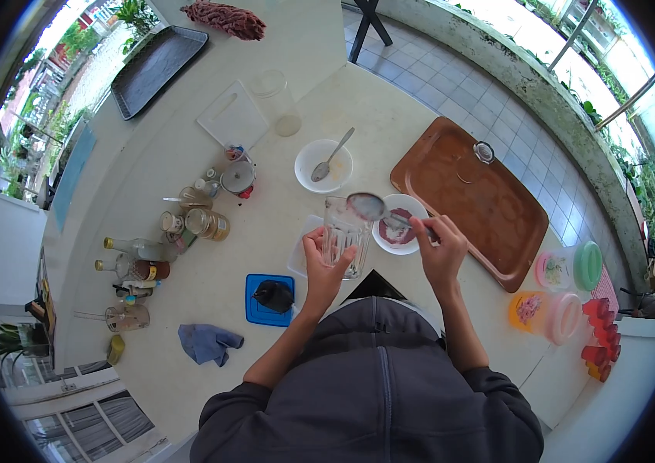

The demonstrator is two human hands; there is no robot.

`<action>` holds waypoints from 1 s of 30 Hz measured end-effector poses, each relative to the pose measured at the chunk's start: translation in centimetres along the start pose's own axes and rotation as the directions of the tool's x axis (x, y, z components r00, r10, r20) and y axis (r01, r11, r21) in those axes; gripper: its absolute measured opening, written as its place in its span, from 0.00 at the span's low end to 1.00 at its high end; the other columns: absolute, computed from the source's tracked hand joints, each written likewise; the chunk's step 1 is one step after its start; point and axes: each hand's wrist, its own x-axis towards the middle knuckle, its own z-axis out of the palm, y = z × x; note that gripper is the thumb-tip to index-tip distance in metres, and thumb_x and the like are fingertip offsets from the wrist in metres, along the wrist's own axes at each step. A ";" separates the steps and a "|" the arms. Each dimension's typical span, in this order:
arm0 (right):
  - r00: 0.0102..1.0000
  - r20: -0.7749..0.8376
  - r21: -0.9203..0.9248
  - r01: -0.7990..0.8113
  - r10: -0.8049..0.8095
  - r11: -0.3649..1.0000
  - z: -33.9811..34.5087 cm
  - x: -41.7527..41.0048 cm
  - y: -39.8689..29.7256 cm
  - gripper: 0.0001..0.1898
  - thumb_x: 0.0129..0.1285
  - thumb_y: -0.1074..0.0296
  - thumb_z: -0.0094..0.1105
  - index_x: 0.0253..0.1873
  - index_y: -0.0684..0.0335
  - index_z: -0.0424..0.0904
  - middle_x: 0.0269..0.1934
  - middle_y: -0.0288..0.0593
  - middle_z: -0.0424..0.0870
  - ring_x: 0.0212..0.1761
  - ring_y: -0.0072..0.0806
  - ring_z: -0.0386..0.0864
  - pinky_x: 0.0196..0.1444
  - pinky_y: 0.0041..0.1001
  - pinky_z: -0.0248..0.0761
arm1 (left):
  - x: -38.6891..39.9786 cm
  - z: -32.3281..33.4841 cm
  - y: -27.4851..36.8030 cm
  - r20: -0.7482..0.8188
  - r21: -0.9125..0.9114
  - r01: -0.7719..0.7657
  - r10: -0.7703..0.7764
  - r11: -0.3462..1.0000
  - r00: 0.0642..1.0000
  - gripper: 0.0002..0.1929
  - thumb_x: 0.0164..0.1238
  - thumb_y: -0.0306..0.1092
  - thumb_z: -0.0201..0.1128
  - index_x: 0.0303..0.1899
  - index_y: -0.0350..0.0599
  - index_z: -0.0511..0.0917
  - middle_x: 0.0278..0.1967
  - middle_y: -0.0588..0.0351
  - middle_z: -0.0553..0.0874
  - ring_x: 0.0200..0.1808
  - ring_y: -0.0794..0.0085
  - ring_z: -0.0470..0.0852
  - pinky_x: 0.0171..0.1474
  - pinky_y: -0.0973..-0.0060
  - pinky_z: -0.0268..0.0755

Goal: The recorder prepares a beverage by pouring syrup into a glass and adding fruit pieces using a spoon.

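Note:
My left hand holds a clear ribbed drinking glass tilted above the table. In my right hand is the handle of a metal spoon, its bowl at the rim of the glass. Whether the spoon carries anything is hard to tell. A white bowl with dark pinkish, partly whitish contents lies under the spoon's handle, partly covered by the glass. Farther off stands another white bowl, with a second spoon resting in it and a little yellowish residue.
A brown tray lies at the right, near plastic jugs. Jars, bottles and a lidded pot crowd the left. Nearer are a blue lid bearing a dark object, and a blue cloth.

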 end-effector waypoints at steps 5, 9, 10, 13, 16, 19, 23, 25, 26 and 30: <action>0.990 -0.131 -0.075 -0.053 0.043 0.996 -0.7 0.6 0.2 0.12 0.53 0.62 0.62 0.25 0.66 0.77 0.18 0.40 0.73 0.15 0.26 0.69 0.18 0.24 0.58 | -0.1 -0.2 0.0 -0.003 0.089 -0.093 0.094 0.992 0.996 0.30 0.52 0.31 0.66 0.51 0.36 0.55 0.45 0.51 0.64 0.47 0.72 0.69 0.51 0.75 0.63; 0.999 -0.039 -0.050 -0.027 0.025 0.998 -0.2 -0.1 -0.5 0.12 0.53 0.62 0.63 0.25 0.66 0.77 0.17 0.40 0.73 0.15 0.26 0.68 0.19 0.23 0.58 | 0.1 -0.2 -0.2 -0.015 0.170 -0.136 0.140 0.976 0.990 0.31 0.51 0.33 0.66 0.52 0.34 0.55 0.46 0.50 0.63 0.49 0.70 0.67 0.52 0.74 0.62; 0.999 -0.042 -0.050 -0.036 0.034 0.998 0.1 -0.1 -0.2 0.12 0.53 0.63 0.63 0.25 0.66 0.77 0.17 0.40 0.73 0.15 0.26 0.68 0.19 0.23 0.58 | 0.1 -0.1 -0.1 -0.010 0.162 -0.134 0.137 0.978 0.990 0.32 0.51 0.33 0.67 0.52 0.34 0.55 0.46 0.49 0.63 0.49 0.69 0.66 0.53 0.74 0.61; 0.991 -0.113 -0.022 -0.080 0.077 0.997 -0.3 0.6 -0.1 0.12 0.53 0.62 0.63 0.25 0.66 0.77 0.17 0.41 0.72 0.15 0.27 0.68 0.19 0.23 0.58 | -0.1 -0.3 -0.3 -0.024 0.299 -0.178 0.194 0.937 0.981 0.33 0.49 0.35 0.68 0.52 0.33 0.56 0.45 0.49 0.62 0.48 0.68 0.66 0.52 0.73 0.61; 0.994 -0.103 -0.029 -0.044 0.041 0.999 -0.4 0.2 -0.1 0.12 0.53 0.61 0.62 0.25 0.66 0.78 0.17 0.41 0.73 0.15 0.27 0.69 0.19 0.24 0.58 | 0.0 -0.5 -0.8 -0.018 0.349 -0.227 0.249 0.909 0.968 0.33 0.48 0.36 0.69 0.51 0.32 0.58 0.44 0.48 0.62 0.46 0.66 0.67 0.51 0.72 0.62; 0.999 -0.028 -0.114 0.028 -0.032 0.993 0.0 0.1 -0.2 0.11 0.52 0.63 0.63 0.26 0.65 0.78 0.18 0.40 0.74 0.16 0.26 0.72 0.18 0.24 0.60 | 0.1 -0.2 0.1 0.014 0.515 -0.284 0.324 0.809 0.946 0.33 0.48 0.36 0.68 0.51 0.32 0.58 0.44 0.47 0.62 0.46 0.64 0.67 0.50 0.70 0.62; 0.987 -0.158 -0.101 -0.009 -0.007 0.995 -1.3 0.9 -0.7 0.09 0.51 0.63 0.64 0.26 0.63 0.78 0.18 0.39 0.74 0.16 0.28 0.72 0.18 0.23 0.61 | 0.0 -0.2 1.0 0.027 0.539 -0.307 0.348 0.784 0.937 0.33 0.47 0.37 0.68 0.51 0.31 0.59 0.44 0.46 0.62 0.46 0.62 0.66 0.51 0.69 0.62; 0.993 -0.092 -0.115 0.062 -0.073 0.991 -0.9 0.1 -1.0 0.09 0.51 0.64 0.64 0.26 0.63 0.78 0.18 0.39 0.74 0.16 0.28 0.73 0.18 0.23 0.61 | 0.0 -0.3 1.3 0.088 0.643 -0.354 0.393 0.680 0.915 0.33 0.47 0.38 0.68 0.51 0.31 0.59 0.43 0.45 0.63 0.46 0.59 0.66 0.50 0.66 0.61; 0.990 -0.025 -0.124 0.134 -0.138 0.983 -0.7 -0.2 -1.2 0.09 0.51 0.65 0.63 0.25 0.64 0.78 0.18 0.39 0.74 0.16 0.29 0.73 0.18 0.24 0.61 | 0.0 -0.3 1.4 0.089 0.642 -0.354 0.393 0.680 0.915 0.33 0.47 0.38 0.68 0.51 0.31 0.59 0.43 0.45 0.63 0.46 0.59 0.66 0.50 0.66 0.61; 0.981 -0.169 -0.203 0.063 -0.098 0.977 -1.0 1.0 -0.7 0.09 0.51 0.65 0.64 0.24 0.63 0.77 0.17 0.38 0.73 0.16 0.28 0.71 0.18 0.24 0.60 | 0.0 -0.6 1.5 0.119 0.700 -0.377 0.422 0.606 0.899 0.34 0.46 0.40 0.68 0.52 0.32 0.61 0.40 0.44 0.65 0.44 0.56 0.66 0.48 0.64 0.60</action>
